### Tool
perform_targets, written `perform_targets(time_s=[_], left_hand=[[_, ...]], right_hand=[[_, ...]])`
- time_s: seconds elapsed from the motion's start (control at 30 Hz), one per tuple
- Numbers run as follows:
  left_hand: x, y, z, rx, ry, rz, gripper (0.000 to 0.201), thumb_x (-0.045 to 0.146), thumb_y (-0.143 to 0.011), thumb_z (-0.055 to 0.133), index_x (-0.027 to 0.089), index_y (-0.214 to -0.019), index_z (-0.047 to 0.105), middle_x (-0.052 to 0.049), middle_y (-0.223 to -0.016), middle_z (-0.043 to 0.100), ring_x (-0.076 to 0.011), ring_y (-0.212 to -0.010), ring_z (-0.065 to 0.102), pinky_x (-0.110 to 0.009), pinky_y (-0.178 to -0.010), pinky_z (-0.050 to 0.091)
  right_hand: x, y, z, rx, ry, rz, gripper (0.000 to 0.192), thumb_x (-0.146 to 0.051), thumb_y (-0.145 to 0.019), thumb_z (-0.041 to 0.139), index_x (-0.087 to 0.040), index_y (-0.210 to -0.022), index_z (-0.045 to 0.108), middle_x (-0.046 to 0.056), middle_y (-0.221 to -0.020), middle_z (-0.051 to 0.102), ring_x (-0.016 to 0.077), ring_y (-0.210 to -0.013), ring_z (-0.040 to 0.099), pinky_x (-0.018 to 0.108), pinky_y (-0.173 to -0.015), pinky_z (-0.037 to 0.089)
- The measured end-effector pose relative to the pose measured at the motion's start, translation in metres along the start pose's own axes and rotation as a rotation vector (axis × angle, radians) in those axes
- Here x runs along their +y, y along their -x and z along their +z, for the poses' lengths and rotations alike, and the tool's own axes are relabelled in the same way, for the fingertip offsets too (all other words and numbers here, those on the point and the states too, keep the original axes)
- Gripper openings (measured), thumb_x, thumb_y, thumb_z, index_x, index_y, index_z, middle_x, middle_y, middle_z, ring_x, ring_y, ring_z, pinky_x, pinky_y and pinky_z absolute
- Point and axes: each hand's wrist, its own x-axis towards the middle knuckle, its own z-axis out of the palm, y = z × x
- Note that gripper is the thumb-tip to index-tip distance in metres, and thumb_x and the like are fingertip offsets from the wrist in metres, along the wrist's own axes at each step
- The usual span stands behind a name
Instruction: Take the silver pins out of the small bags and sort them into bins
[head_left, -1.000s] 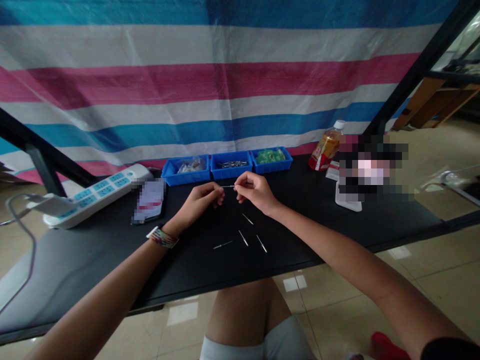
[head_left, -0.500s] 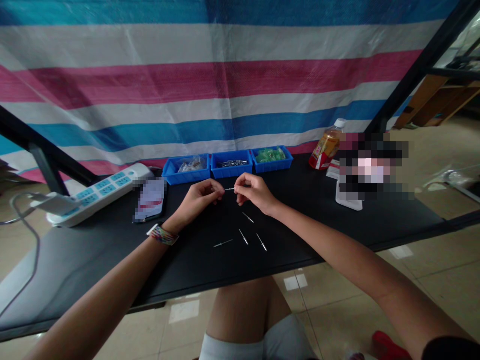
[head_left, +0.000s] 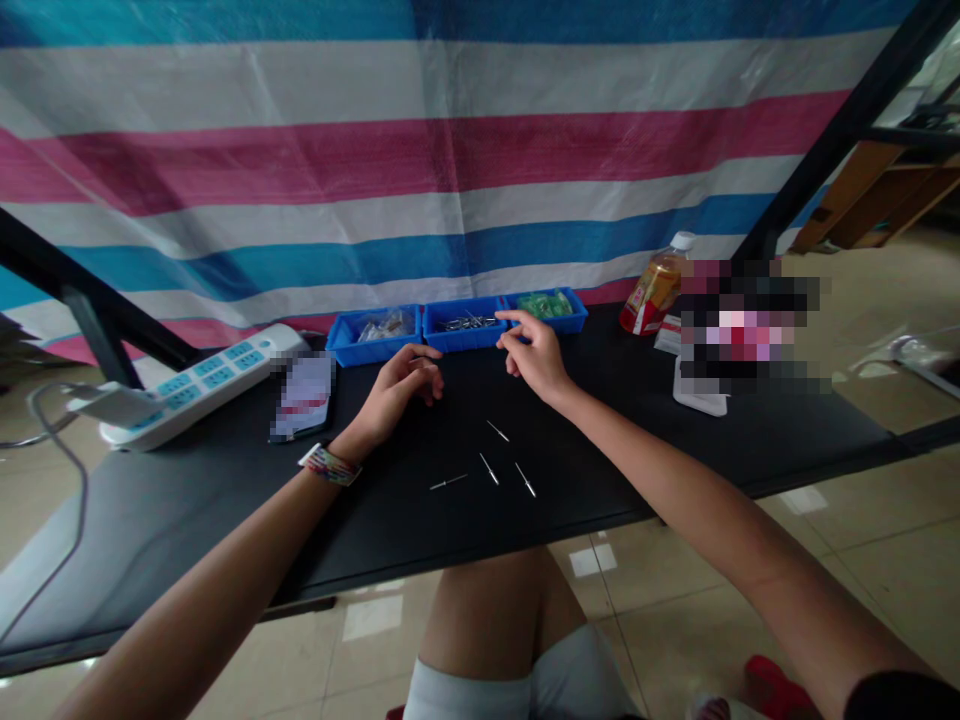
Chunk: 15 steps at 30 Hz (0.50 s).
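Right hand [head_left: 534,352] moved to three bins [head_left: 462,327], four pins [head_left: 489,467]

Matt black table [head_left: 637,440] bears thin shiny metal pins [head_left: 487,467] at centre frame; glossy blue plastic bins [head_left: 457,340] behind; woven striped tarp [head_left: 450,150] fills the top.

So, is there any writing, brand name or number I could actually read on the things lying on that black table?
None can be read.
Clear plastic bottle of amber drink: red and yellow label, print too small.
White power strip with blue sockets: no readable marking.
Phone-like item and object on the white stand: pixelated.
Three blue plastic bins: no labels visible.
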Motion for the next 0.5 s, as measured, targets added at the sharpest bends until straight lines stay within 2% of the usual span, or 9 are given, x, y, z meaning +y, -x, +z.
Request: perform_targets(time_s=[0.07, 0.1, 0.2, 0.27, 0.33, 0.43, 0.5], left_hand=[[-0.001, 0.0, -0.001, -0.012, -0.005, 0.002, 0.035, 0.042, -0.092, 0.073, 0.019, -0.116, 0.061, 0.001, -0.079, 0.068, -0.0156, -0.067, 0.065, -0.026, -0.059, 0.05], [-0.001, 0.0, -0.001, -0.017, -0.009, 0.001, 0.034, 0.041, -0.092, 0.073, 0.019, -0.115, 0.062, 0.001, -0.079, 0.068, -0.0155, -0.067, 0.065, -0.026, -0.059, 0.05], [-0.001, 0.001, -0.002, -0.027, -0.021, -0.002, 0.033, 0.04, -0.092, 0.072, 0.018, -0.114, 0.063, 0.0, -0.079, 0.068, -0.0154, -0.067, 0.065, -0.026, -0.06, 0.049], [-0.001, 0.001, -0.002, -0.027, -0.028, -0.001, 0.032, 0.04, -0.092, 0.073, 0.018, -0.114, 0.064, 0.0, -0.079, 0.068, -0.0156, -0.067, 0.065, -0.026, -0.06, 0.049], [0.0, 0.001, -0.002, -0.03, -0.035, -0.001, 0.032, 0.041, -0.092, 0.073, 0.018, -0.113, 0.064, 0.0, -0.078, 0.068, -0.0159, -0.067, 0.065, -0.027, -0.06, 0.049], [0.001, 0.002, -0.001, -0.043, -0.045, -0.004, 0.032, 0.042, -0.091, 0.072, 0.018, -0.111, 0.065, 0.0, -0.077, 0.067, -0.0161, -0.066, 0.065, -0.027, -0.06, 0.049], [0.002, 0.002, 0.001, -0.049, -0.05, -0.002, 0.032, 0.042, -0.091, 0.072, 0.017, -0.109, 0.065, 0.0, -0.076, 0.067, -0.0161, -0.065, 0.064, -0.027, -0.06, 0.048]], right_hand=[[-0.002, 0.0, -0.008, -0.069, 0.092, 0.004, 0.016, -0.031, -0.089, 0.067, -0.019, -0.099, 0.071, -0.003, -0.073, 0.065, 0.0069, -0.045, 0.049, 0.021, -0.043, 0.036], [-0.005, 0.001, -0.011, -0.163, 0.141, 0.014, 0.013, -0.031, -0.089, 0.068, -0.018, -0.091, 0.071, -0.003, -0.069, 0.063, 0.0078, -0.047, 0.049, 0.022, -0.045, 0.035], [-0.015, 0.006, -0.018, -0.571, 0.389, -0.004, 0.016, -0.029, -0.081, 0.079, -0.018, -0.074, 0.07, -0.001, -0.066, 0.065, 0.0116, -0.059, 0.057, 0.024, -0.054, 0.038], [-0.021, 0.011, -0.02, -0.777, 0.564, -0.033, 0.018, -0.025, -0.073, 0.087, -0.018, -0.069, 0.071, -0.001, -0.067, 0.068, 0.0132, -0.064, 0.06, 0.025, -0.059, 0.04], [-0.025, 0.015, -0.019, -0.859, 0.649, -0.033, 0.015, -0.019, -0.07, 0.088, -0.019, -0.07, 0.073, -0.002, -0.067, 0.069, 0.0139, -0.064, 0.062, 0.025, -0.06, 0.04], [-0.029, 0.02, -0.016, -0.863, 0.677, -0.048, 0.011, -0.01, -0.072, 0.082, -0.019, -0.073, 0.076, -0.002, -0.07, 0.071, 0.0142, -0.066, 0.064, 0.026, -0.063, 0.04], [-0.033, 0.022, -0.014, -0.855, 0.718, -0.06, 0.008, -0.013, -0.075, 0.082, -0.019, -0.074, 0.076, -0.001, -0.074, 0.072, 0.0137, -0.069, 0.064, 0.026, -0.064, 0.039]])
